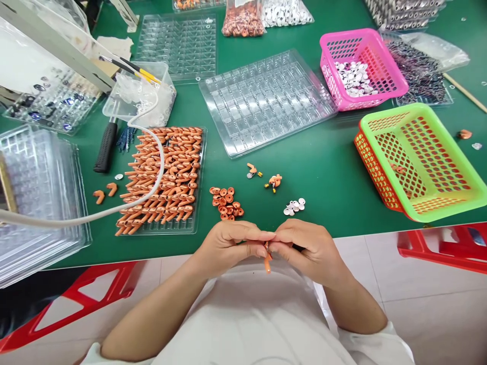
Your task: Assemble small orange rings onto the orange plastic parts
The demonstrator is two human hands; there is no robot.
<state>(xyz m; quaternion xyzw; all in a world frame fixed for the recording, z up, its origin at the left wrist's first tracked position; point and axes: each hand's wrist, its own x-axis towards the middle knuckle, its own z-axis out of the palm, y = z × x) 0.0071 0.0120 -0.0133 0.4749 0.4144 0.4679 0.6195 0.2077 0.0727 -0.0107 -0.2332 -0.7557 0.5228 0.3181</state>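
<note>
My left hand (pixel 230 244) and my right hand (pixel 304 246) meet fingertip to fingertip at the near edge of the green table (pixel 327 172). Together they pinch a small orange curved piece (pixel 268 261) whose end hangs below the fingers. Just beyond the hands lie a pile of orange rings (pixel 225 202), a small heap of white discs (pixel 294 206) and two assembled orange pieces (pixel 274 181). To the left, a clear tray (pixel 164 178) holds several rows of orange curved pieces.
An empty clear blister tray (pixel 266 99) lies mid-table. A pink basket (pixel 361 68) holds white discs; a green basket stacked in an orange one (pixel 418 159) sits at right. A white cable (pixel 114 210), a black-handled tool (pixel 105 147), stacked clear trays (pixel 38 197) and parts bags surround them.
</note>
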